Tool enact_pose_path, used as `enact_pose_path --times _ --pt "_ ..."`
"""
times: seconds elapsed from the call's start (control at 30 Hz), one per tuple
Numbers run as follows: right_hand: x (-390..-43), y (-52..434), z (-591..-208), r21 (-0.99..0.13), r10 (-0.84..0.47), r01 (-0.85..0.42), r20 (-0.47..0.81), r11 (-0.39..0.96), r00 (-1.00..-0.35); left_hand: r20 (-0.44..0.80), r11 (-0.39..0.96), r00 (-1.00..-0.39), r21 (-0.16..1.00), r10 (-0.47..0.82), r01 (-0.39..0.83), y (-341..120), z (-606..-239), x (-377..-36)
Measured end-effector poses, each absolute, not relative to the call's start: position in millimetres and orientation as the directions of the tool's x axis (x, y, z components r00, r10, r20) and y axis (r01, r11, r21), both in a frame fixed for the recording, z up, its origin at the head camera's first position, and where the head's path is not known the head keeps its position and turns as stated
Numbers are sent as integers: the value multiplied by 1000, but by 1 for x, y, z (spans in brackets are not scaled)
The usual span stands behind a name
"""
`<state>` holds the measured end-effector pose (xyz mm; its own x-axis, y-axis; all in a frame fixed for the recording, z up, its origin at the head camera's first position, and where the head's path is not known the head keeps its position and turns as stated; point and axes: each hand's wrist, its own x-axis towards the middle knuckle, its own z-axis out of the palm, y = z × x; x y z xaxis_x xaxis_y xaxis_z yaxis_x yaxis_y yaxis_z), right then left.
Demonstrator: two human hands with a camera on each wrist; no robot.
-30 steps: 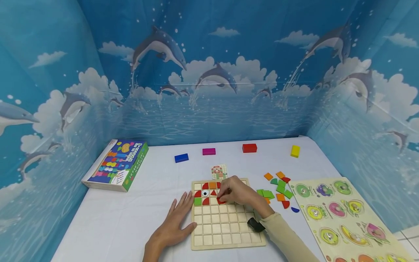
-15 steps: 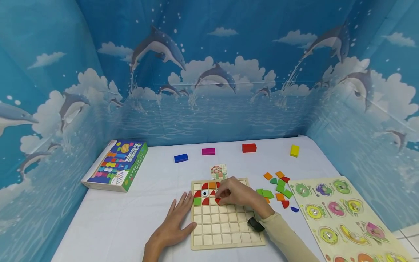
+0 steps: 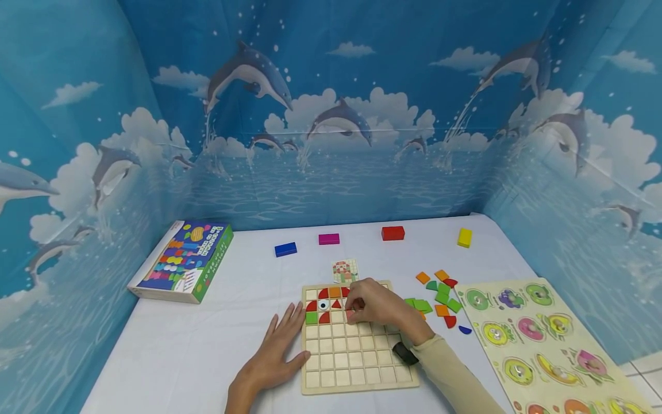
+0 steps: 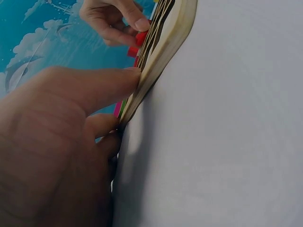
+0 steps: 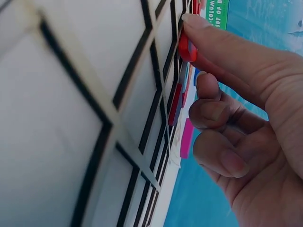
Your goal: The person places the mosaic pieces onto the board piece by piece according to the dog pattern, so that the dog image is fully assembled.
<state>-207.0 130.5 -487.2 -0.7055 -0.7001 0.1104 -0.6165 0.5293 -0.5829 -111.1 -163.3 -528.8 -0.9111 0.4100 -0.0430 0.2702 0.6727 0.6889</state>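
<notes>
Pinching a red tile (image 5: 185,47) between thumb and fingertips, the right hand (image 3: 376,305) hovers over the upper rows of the wooden grid board (image 3: 357,368), fingers curled tight round the piece. The tile sits at the board surface, near the third row, just right of the red, orange and green pieces already set in the top-left corner (image 3: 324,306); whether it is fully seated in a cell, cannot tell. Left hand (image 3: 276,353) lies flat on the white table (image 3: 181,356), fingers straight, fingertips touching the board's left edge (image 4: 156,71), holding nothing.

Risks, as a guess: the tile is partly lifted on edge in the right wrist view, so it could jam crooked across a grid divider or land in the wrong cell. A push at an angle might nudge neighbouring pieces out of their slots. If the left hand eases off, the board could slide on the smooth table.

Pattern card (image 3: 345,270) lies just beyond the board. Loose coloured tiles (image 3: 439,299) scattered to the right; fruit peg puzzle (image 3: 543,345) further right. Puzzle box (image 3: 183,261) at left.
</notes>
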Motion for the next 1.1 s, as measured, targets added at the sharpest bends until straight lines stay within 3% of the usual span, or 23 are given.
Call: enact_pose_path --times 0.8,1.1 --pt "-206 131 -488 -671 -688 -547 76 501 -722 -23 663 -909 692 416 286 -163 -529 -111" --pt "-211 177 -474 -669 -624 -546 155 505 -766 -41 662 -911 700 411 267 -162 -528 -111"
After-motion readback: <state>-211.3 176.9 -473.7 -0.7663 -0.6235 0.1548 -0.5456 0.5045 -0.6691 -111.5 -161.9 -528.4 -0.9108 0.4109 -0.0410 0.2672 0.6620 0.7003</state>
